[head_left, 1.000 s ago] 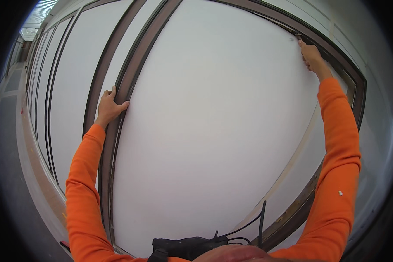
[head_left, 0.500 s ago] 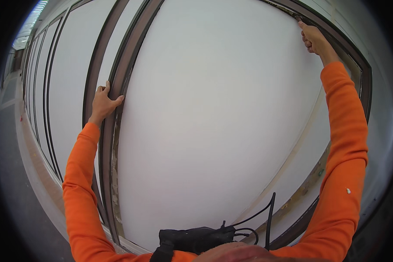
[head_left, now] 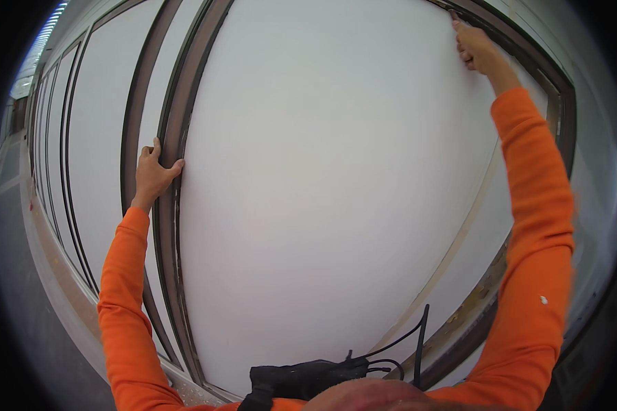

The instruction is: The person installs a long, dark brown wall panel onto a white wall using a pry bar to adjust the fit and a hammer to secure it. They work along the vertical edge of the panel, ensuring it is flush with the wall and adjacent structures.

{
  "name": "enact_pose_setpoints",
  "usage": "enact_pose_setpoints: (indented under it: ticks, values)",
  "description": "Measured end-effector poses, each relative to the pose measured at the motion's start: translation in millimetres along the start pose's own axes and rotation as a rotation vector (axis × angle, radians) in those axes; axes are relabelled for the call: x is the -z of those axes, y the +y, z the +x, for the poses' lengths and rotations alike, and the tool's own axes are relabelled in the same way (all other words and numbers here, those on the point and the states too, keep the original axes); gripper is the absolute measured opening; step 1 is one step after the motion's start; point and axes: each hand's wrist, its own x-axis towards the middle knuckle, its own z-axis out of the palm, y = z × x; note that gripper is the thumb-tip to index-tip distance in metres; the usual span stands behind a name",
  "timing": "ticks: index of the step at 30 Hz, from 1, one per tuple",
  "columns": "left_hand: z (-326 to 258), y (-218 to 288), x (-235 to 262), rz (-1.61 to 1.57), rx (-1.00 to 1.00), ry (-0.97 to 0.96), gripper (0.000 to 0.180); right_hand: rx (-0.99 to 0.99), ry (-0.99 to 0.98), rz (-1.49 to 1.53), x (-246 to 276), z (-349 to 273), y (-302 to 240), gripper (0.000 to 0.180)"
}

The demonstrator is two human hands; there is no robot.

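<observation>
A big white panel (head_left: 322, 171) fills the middle of the head view, bordered by brown framing. At the left, my left hand (head_left: 154, 175) is closed round a brown frame upright (head_left: 175, 130), thumb on the panel side and fingers on the far side. High at the right, my right hand (head_left: 476, 49) is closed beside the brown top frame (head_left: 511, 44). A small dark end juts from its fingertips and meets the panel's upper edge; its kind is too small to tell.
More white panels with dark frames (head_left: 65, 157) run off to the left above a grey floor (head_left: 20, 240). A black pouch with cables (head_left: 308, 377) is close at my chest. A rough, stained strip (head_left: 463, 318) shows at the lower right.
The view has shifted a little, moving the framing leftward. My left hand sits slightly lower on the upright, and the rough strip beside it looks narrower. My right hand stays at the top edge.
</observation>
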Motion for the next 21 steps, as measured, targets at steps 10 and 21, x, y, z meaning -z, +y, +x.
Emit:
enact_pose_setpoints:
  ticks: [10, 21]
  values:
    - [2.1, -14.6, -14.7, -0.008, -0.009, 0.027, 0.092, 0.007, 0.051, -0.057, -4.5, -64.9, 38.4, 0.041]
    - [0.1, -6.9, -20.1, 0.010, 0.014, 0.038, 0.092, 0.184, -0.024, 0.026, -27.2, -149.6, 27.1, 0.035]
